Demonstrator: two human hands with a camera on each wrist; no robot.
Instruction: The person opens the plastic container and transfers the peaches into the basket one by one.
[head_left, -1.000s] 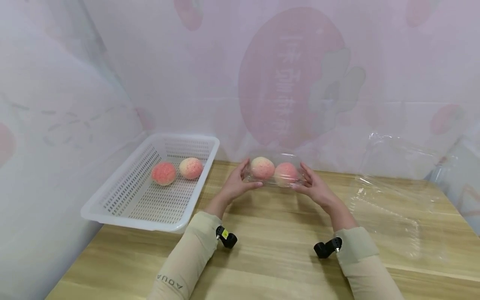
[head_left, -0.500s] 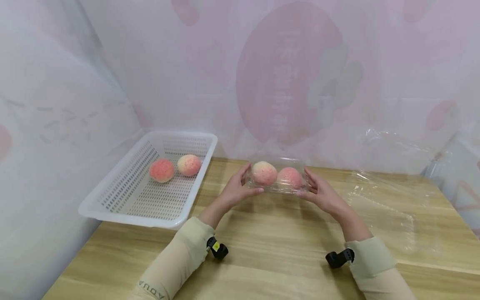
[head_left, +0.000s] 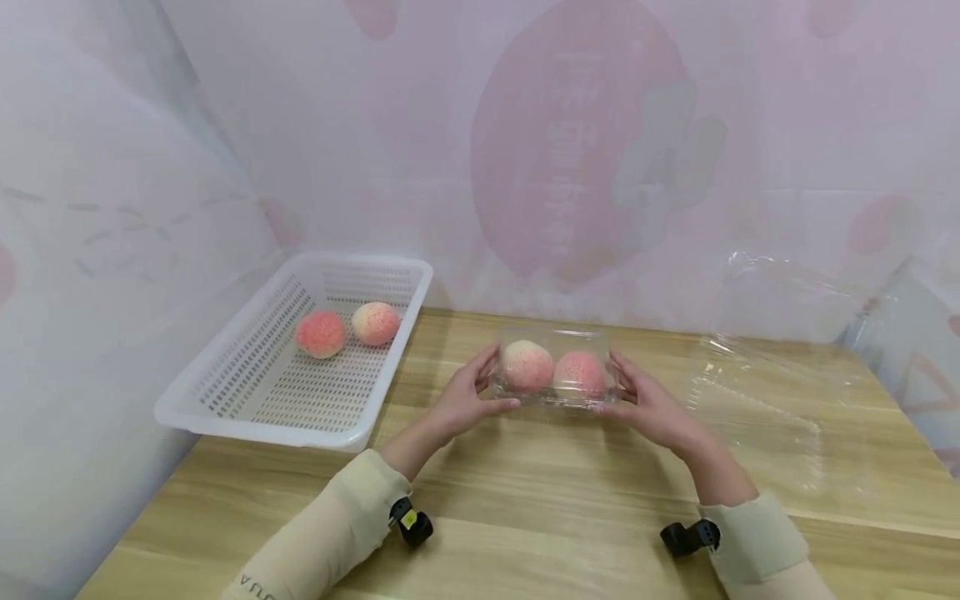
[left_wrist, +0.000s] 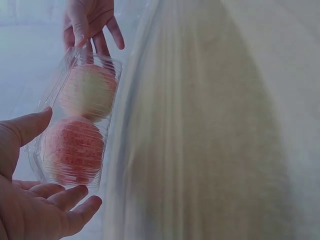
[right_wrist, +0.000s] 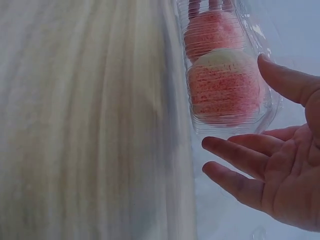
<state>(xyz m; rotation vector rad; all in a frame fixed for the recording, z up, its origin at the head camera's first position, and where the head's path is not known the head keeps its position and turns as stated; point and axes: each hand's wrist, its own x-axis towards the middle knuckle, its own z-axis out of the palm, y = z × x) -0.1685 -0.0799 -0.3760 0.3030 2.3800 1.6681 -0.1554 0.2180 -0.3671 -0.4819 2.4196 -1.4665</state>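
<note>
A clear plastic clamshell box (head_left: 551, 401) is held at its two ends in the head view, with two pink-and-cream, peach-like balls inside. The paler ball (head_left: 528, 367) lies at the left end, the pinker one (head_left: 580, 375) at the right. My left hand (head_left: 463, 402) grips the left end, thumb at the near edge. My right hand (head_left: 652, 410) grips the opposite end in the same way. The left wrist view shows the ribbed box wall (left_wrist: 97, 150) close to the fingertips. In the right wrist view, the thumb (right_wrist: 287, 82) lies along the box's edge.
A white slotted plastic basket (head_left: 337, 435) stands left on the wooden table (head_left: 525, 517), holding two more such balls (head_left: 321, 333). At right lies a large clear plastic container (head_left: 757, 408), standing open, hard to see against the table. A printed white-pink cloth (head_left: 420, 167) hangs behind.
Both hands have brought the box with its two balls nearer to me, away from the back cloth. The head view has shifted slightly; basket and large container stay put.
</note>
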